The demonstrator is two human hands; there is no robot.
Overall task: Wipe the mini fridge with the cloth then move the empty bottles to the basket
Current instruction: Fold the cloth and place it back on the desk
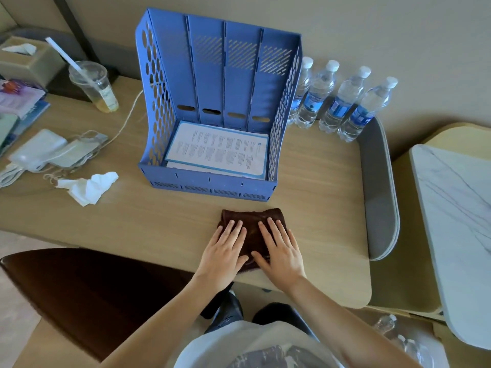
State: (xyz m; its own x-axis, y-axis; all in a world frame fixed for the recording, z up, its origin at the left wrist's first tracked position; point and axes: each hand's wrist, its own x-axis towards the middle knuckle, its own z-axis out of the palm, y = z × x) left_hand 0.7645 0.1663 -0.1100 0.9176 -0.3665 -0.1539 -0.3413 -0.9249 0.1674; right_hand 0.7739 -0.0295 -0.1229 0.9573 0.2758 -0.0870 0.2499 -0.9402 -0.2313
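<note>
1. Currently the brown cloth (252,229) lies folded at the desk's (159,221) near edge, before the blue rack (212,102).
2. Left hand (221,257) and right hand (281,254) press it flat, fingers spread, gripping nothing.
3. Four bottles (342,102) stand right of the rack; no fridge is visible, so the person should gather the cloth firmly before wiping.

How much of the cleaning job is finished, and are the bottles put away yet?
Nothing looks finished. Both hands, left hand and right hand, lie flat on the folded dark brown cloth near the wooden desk's front edge. No mini fridge is in view. The four clear plastic bottles with blue labels stand beside the blue plastic file rack, not moved.
</note>
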